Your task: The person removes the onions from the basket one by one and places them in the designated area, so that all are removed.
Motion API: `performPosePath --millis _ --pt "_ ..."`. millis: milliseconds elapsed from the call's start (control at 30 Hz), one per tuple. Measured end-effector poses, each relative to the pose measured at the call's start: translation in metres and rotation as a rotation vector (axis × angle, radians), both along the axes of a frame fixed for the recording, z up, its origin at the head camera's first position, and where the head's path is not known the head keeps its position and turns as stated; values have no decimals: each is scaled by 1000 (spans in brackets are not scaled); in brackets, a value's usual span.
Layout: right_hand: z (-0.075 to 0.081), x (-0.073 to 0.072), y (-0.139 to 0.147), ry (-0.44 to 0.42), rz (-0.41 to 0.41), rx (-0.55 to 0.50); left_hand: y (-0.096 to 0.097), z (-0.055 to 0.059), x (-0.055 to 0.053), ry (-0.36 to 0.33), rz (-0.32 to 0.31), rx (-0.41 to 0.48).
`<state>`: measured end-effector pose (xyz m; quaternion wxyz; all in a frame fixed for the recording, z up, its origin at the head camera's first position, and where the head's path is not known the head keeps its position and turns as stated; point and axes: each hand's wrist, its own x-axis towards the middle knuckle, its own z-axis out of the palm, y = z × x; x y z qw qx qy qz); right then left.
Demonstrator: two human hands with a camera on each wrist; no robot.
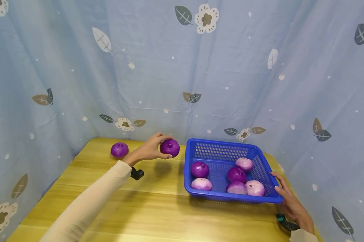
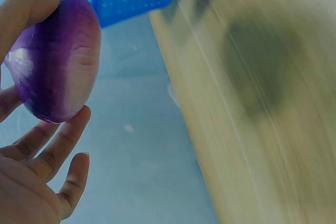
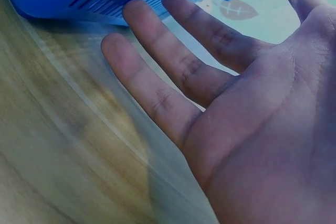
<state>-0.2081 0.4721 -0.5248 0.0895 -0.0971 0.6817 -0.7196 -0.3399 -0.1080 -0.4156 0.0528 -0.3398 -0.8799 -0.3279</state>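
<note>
Two hands show in the head view. Mid-frame, the left hand [image 1: 149,148] pinches a purple onion [image 1: 170,149] above the surface [image 1: 157,215]. It looks round and slick, so it could slip. At lower right, the right hand's [image 1: 291,202] loose, opened fingers touch the blue basket [image 1: 215,195]; a hard push could slide it.

Left wrist view: upper left, the onion could drop if the thumb eases off.

Right wrist view: long fingers reach upper left, not wrapped around the basket, so a bump could shift it.

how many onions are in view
8: one onion in the left hand, one onion on the table at left, six in the blue basket: two onions at its left end, four onions toward its right. More could be hidden there.
</note>
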Motion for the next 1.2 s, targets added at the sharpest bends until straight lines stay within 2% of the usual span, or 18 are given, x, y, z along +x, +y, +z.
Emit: performPosePath --millis 267,467,800,1067,1200 --pt "1 3 1 -40 -36 48 -29 -4 -2 -29 84 0" --pt "3 6 3 -43 -28 44 -49 -16 -3 -49 152 -30" --pt "0 6 1 -57 -62 56 -83 -31 -10 -48 255 -92" --pt "2 3 -1 -64 -63 90 -101 -42 -15 0 274 -105" --pt "3 1 -2 -77 -60 90 -106 -45 -17 3 294 -133"
